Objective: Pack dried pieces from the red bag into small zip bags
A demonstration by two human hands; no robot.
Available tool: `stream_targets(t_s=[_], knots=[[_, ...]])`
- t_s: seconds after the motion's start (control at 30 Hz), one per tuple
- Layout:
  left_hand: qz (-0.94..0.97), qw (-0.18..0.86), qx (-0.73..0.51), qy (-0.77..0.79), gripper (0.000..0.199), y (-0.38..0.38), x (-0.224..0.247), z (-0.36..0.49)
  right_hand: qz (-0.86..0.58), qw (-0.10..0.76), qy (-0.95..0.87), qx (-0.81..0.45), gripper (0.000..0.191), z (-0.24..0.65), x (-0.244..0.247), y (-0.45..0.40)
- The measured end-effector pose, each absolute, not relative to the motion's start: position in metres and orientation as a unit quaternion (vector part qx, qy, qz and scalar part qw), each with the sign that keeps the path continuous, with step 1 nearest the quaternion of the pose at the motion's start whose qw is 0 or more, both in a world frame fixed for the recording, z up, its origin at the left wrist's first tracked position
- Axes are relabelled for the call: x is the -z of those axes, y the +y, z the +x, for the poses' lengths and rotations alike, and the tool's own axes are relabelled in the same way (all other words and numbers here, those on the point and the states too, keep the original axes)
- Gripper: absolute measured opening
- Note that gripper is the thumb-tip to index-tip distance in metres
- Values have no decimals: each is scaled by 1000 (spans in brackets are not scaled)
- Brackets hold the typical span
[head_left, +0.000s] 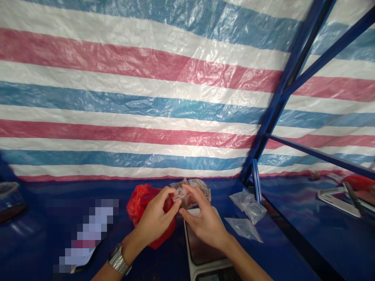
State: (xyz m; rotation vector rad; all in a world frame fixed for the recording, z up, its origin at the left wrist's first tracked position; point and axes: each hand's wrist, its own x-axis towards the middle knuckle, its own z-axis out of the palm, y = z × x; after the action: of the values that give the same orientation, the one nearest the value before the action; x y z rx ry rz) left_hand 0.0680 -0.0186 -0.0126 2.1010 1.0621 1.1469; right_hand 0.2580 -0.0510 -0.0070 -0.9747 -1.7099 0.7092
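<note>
Scale (202, 246) on table (164, 267), in front of person. Left hand (155, 215) and right hand (204, 222) over scale's far part, small bag (179, 193) between their fingers. Carrier bag (139, 203) left of scale, partly behind left hand. Packets (202, 185) behind hands. Flat bags (245, 206) right of scale, near post (271, 107). Blurred-out item (88, 230) left of carrier bag; tape roll (10, 201) farther left. Tarp (117, 97) behind everything.
</note>
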Motion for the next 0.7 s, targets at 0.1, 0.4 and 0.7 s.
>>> stream_targets(t_s=[0.1, 0.4, 0.7], knots=[[764, 275, -441, 383, 20, -16, 9, 67, -386, 531, -649, -385, 48, 262, 9, -45], [742, 313, -459, 375, 28, -21, -2, 69, -447, 531, -627, -353, 35, 273, 2, -35], [716, 355, -479, 363, 27, -15, 3, 67, -461, 531, -641, -308, 32, 267, 9, -38]])
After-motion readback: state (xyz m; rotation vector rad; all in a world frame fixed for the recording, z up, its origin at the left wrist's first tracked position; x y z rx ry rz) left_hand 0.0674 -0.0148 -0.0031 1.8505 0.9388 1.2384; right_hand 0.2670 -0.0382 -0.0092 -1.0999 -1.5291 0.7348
